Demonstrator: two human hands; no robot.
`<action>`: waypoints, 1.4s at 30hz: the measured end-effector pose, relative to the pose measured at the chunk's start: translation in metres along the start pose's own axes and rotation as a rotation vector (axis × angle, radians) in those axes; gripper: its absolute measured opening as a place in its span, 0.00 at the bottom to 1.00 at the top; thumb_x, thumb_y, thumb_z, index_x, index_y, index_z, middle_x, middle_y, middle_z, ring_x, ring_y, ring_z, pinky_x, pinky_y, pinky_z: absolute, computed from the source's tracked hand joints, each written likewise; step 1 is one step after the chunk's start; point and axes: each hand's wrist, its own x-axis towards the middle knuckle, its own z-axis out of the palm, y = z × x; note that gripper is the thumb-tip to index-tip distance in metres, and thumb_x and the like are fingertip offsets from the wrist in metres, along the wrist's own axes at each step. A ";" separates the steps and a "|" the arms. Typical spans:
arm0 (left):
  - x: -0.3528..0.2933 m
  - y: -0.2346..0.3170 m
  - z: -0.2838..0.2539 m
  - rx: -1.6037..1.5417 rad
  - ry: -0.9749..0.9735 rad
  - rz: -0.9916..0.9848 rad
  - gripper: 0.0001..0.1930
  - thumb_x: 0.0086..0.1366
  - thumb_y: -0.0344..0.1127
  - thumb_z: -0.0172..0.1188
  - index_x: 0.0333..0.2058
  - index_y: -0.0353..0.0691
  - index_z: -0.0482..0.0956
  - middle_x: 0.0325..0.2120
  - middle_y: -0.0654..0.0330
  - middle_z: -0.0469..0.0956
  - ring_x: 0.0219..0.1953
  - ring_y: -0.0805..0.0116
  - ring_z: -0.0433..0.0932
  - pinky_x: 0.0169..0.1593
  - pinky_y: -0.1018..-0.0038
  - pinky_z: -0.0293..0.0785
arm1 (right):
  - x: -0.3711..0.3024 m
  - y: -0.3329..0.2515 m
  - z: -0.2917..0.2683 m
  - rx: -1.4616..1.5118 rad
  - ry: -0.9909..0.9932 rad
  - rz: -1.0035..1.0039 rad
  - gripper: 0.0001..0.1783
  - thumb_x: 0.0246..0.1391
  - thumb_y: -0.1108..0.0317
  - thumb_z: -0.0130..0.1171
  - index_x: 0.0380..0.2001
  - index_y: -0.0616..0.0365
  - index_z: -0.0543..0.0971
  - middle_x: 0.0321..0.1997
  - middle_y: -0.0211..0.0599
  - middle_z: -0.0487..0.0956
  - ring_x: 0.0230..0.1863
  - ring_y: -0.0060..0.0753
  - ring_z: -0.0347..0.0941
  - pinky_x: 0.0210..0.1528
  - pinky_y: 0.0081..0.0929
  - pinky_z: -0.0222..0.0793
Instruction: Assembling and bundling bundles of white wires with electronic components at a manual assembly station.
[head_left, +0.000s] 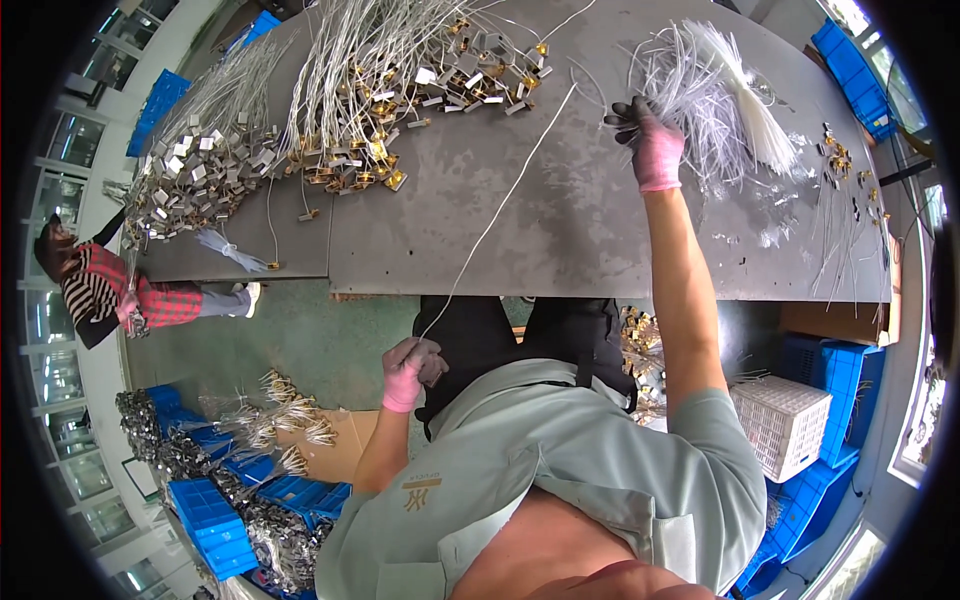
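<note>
My left hand (412, 372), in a pink glove with grey fingers, is closed near my lap around the lower end of a thin white wire (508, 192). The wire runs slantwise up over the grey tabletop (470, 235). My right hand (652, 145), gloved alike, is stretched far forward with its dark fingers apart. It lies at the left edge of a pile of clear plastic strips (700, 120), partly over them. A thin pale strand curls beside its fingertips; whether they touch it I cannot tell. A denser bundle of whitish strips (750, 100) lies on the pile.
Wires with metal and brass-coloured connectors (350, 165) are heaped at the table's left, beside grey-ended ones (195, 170). Small brass parts (835, 155) lie far right. A person (105, 285) stands left. Blue crates (212, 525) and a white crate (782, 425) flank me.
</note>
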 end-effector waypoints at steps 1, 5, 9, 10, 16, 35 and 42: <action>0.001 0.000 -0.001 -0.057 -0.026 0.054 0.17 0.66 0.39 0.52 0.28 0.27 0.75 0.08 0.63 0.64 0.11 0.74 0.64 0.26 0.71 0.74 | 0.003 0.000 -0.003 -0.002 0.008 -0.003 0.15 0.60 0.64 0.55 0.44 0.64 0.73 0.35 0.45 0.81 0.32 0.37 0.80 0.25 0.23 0.69; 0.008 0.010 0.007 0.068 -0.041 0.064 0.18 0.67 0.40 0.52 0.28 0.28 0.75 0.08 0.64 0.64 0.11 0.75 0.64 0.25 0.73 0.74 | 0.002 -0.005 -0.002 -0.077 -0.022 0.111 0.14 0.60 0.65 0.54 0.44 0.64 0.73 0.38 0.44 0.82 0.35 0.38 0.81 0.27 0.22 0.72; 0.014 0.010 0.006 0.244 -0.004 -0.069 0.19 0.67 0.42 0.52 0.27 0.29 0.75 0.08 0.64 0.64 0.11 0.75 0.64 0.24 0.75 0.72 | 0.001 -0.015 -0.001 0.079 -0.066 0.064 0.16 0.61 0.65 0.53 0.45 0.66 0.72 0.39 0.48 0.81 0.36 0.41 0.81 0.29 0.24 0.74; 0.015 0.008 0.004 0.253 0.018 -0.064 0.19 0.67 0.43 0.52 0.27 0.30 0.76 0.08 0.64 0.64 0.11 0.75 0.65 0.23 0.75 0.71 | 0.003 -0.016 -0.002 0.081 -0.050 0.037 0.16 0.61 0.64 0.53 0.45 0.67 0.72 0.39 0.49 0.81 0.36 0.42 0.81 0.29 0.25 0.74; 0.018 0.005 0.000 0.241 0.070 -0.055 0.17 0.67 0.42 0.52 0.27 0.31 0.76 0.08 0.64 0.64 0.10 0.76 0.64 0.22 0.76 0.70 | 0.000 -0.018 0.002 0.082 -0.039 0.001 0.17 0.61 0.63 0.53 0.44 0.68 0.71 0.37 0.50 0.81 0.34 0.44 0.81 0.27 0.27 0.73; 0.033 0.010 0.026 -0.014 -0.051 -0.187 0.15 0.70 0.38 0.48 0.37 0.28 0.73 0.09 0.65 0.58 0.09 0.75 0.57 0.19 0.75 0.66 | -0.058 0.000 0.035 -0.307 -0.595 0.312 0.17 0.57 0.59 0.59 0.38 0.65 0.78 0.31 0.42 0.81 0.27 0.28 0.78 0.25 0.21 0.68; 0.062 0.033 0.047 -0.204 -0.122 -0.248 0.16 0.71 0.39 0.45 0.45 0.31 0.70 0.09 0.66 0.54 0.08 0.76 0.56 0.19 0.75 0.66 | -0.073 -0.006 0.052 -0.385 -0.539 0.145 0.10 0.56 0.66 0.58 0.34 0.63 0.80 0.21 0.33 0.78 0.21 0.22 0.73 0.24 0.18 0.64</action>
